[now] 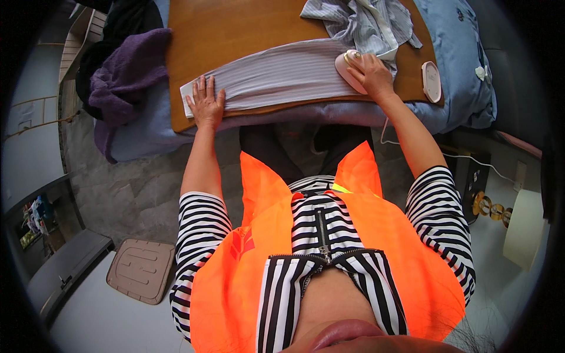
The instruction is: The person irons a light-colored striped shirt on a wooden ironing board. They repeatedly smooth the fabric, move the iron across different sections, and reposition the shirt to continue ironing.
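A striped shirt lies on a brown wooden board, one long sleeve spread flat along the board's near edge. My left hand rests palm down with fingers apart on the sleeve, beside its white cuff. At the sleeve's other end, near the bunched body of the shirt, my right hand is closed around a small pink iron, whose base is against the fabric. An oval pale pink iron stand sits at the board's right edge.
Blue bedding lies under the board. A purple fleecy cloth hangs at the left. A white cord runs from below the bed edge to the right wall, near a lamp. A brown lid is at the lower left.
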`<state>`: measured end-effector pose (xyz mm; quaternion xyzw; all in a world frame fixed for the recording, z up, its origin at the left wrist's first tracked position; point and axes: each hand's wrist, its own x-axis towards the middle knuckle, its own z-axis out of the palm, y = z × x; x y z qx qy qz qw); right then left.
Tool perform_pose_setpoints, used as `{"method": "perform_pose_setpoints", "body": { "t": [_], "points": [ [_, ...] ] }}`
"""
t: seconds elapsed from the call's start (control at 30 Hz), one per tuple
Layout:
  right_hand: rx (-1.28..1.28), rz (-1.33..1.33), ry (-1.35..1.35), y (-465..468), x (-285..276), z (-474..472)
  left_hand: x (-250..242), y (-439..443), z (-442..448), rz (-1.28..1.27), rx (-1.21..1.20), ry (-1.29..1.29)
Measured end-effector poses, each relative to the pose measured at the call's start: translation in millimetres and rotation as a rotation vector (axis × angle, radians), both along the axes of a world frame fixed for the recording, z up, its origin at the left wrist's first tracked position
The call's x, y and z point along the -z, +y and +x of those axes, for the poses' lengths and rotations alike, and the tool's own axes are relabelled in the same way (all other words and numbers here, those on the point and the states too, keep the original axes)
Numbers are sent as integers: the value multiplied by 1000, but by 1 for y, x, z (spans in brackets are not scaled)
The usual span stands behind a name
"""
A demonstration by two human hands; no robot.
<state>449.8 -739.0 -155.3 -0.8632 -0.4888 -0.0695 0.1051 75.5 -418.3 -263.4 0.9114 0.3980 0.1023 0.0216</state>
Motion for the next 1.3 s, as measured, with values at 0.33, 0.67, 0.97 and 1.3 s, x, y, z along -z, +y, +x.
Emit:
{"method": "perform_pose_setpoints", "body": {
  "t": [0.33,0.67,0.97,1.3],
  "points": [
    [28,-60,-91,-59,3,12,-7,-1,2,-78,-3,-29],
    [-87,38,-130,-28,-36,-31,-25,-2,-47,49,-53,-347],
    [-559,211,8,144,-47,-174,-7,-1,-85,55,-16,-391],
    [-533,119,116,222,-5,-264,-1,-5,-89,-17,-32,-491]
  ]
}}
